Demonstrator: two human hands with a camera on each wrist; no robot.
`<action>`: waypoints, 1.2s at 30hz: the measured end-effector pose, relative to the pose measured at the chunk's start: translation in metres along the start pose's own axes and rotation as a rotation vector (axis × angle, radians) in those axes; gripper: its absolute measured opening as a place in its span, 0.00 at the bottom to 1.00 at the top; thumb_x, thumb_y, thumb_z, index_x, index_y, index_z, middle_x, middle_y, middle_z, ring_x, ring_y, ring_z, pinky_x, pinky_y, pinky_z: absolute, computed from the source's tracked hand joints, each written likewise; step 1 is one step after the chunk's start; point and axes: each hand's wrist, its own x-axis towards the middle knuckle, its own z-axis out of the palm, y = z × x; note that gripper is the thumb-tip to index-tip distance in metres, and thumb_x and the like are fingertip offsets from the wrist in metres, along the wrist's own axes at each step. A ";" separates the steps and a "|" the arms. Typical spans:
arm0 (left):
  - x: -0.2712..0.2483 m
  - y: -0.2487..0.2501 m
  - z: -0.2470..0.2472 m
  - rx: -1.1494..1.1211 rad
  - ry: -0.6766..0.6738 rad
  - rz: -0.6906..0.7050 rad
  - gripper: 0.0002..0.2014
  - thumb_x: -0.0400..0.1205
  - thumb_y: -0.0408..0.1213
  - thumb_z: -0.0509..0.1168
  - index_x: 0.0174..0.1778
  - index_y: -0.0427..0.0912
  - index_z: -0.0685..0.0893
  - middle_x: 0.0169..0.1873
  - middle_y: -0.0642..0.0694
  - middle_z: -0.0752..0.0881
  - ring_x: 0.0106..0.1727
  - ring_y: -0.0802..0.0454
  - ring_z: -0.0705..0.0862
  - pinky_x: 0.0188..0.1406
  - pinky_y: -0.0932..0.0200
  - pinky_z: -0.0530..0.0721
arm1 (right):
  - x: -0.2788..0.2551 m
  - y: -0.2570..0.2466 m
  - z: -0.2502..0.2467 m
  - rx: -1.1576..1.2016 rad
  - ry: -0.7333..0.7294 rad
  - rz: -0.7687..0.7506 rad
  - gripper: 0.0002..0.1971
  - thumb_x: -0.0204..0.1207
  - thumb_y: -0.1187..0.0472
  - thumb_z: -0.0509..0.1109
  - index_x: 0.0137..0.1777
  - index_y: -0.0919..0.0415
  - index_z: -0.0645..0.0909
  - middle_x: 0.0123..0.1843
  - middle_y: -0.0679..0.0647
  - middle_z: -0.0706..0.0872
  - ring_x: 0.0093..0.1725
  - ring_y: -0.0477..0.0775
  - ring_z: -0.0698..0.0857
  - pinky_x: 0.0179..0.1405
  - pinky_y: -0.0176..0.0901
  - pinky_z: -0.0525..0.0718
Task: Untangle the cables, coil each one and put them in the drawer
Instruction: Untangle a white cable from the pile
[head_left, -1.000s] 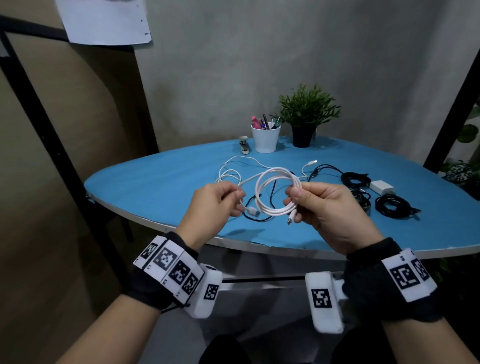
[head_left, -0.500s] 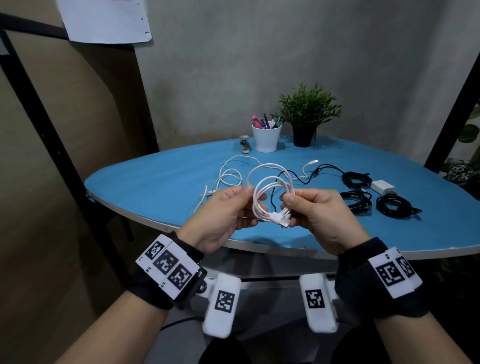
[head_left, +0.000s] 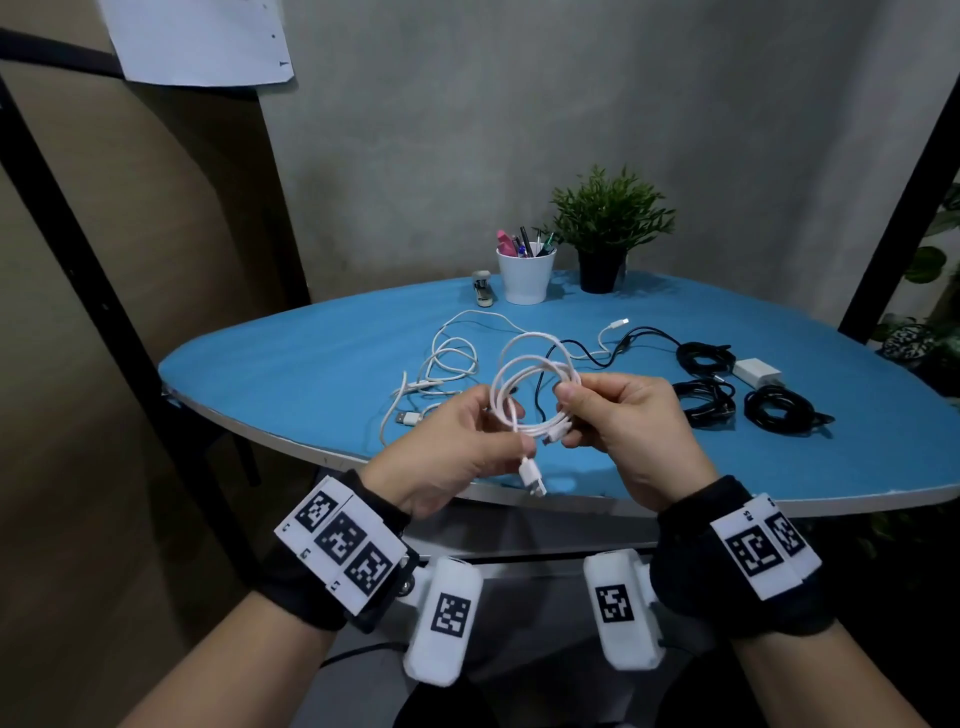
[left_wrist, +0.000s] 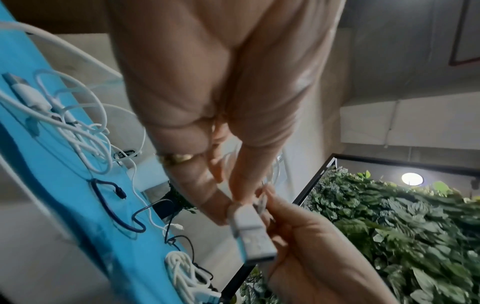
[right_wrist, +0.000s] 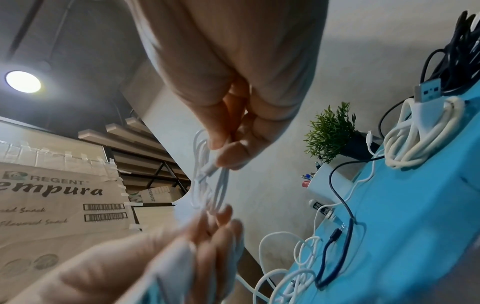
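Both hands raised above the near edge of the blue table (head_left: 291, 364), left hand (head_left: 457, 447) and right hand (head_left: 628, 415) each pinching the coiled white cable (head_left: 530, 384) between them; only the left wrist view resolves its dangling USB plug (left_wrist: 253, 236).

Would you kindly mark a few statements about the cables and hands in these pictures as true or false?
1. Both hands hold the white coil above the table. True.
2. The coil's USB plug hangs free below the left hand. True.
3. The right hand is empty. False: it pinches the coil's right side.
4. All black cables lie left of the hands. False: the coiled ones lie to the right.
5. The pen cup stands beside a plant. True.
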 end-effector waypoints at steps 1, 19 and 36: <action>0.000 -0.002 0.000 0.019 -0.007 -0.012 0.14 0.75 0.17 0.66 0.48 0.37 0.74 0.33 0.43 0.81 0.32 0.53 0.84 0.34 0.64 0.85 | 0.001 -0.002 0.000 0.018 0.013 -0.010 0.05 0.75 0.69 0.70 0.39 0.65 0.86 0.29 0.59 0.82 0.26 0.53 0.81 0.26 0.35 0.83; 0.001 0.016 -0.012 0.238 0.099 0.103 0.10 0.79 0.22 0.64 0.34 0.36 0.76 0.27 0.41 0.84 0.23 0.57 0.83 0.29 0.67 0.85 | 0.006 -0.020 -0.021 -0.169 0.055 -0.157 0.10 0.79 0.69 0.66 0.41 0.59 0.85 0.33 0.63 0.79 0.21 0.43 0.76 0.24 0.31 0.78; 0.005 0.022 -0.003 -0.488 0.275 0.111 0.08 0.83 0.26 0.58 0.37 0.34 0.74 0.28 0.42 0.88 0.32 0.52 0.90 0.34 0.70 0.87 | 0.003 -0.017 -0.014 0.030 -0.070 -0.049 0.10 0.77 0.67 0.68 0.36 0.62 0.88 0.29 0.57 0.83 0.26 0.52 0.77 0.27 0.39 0.77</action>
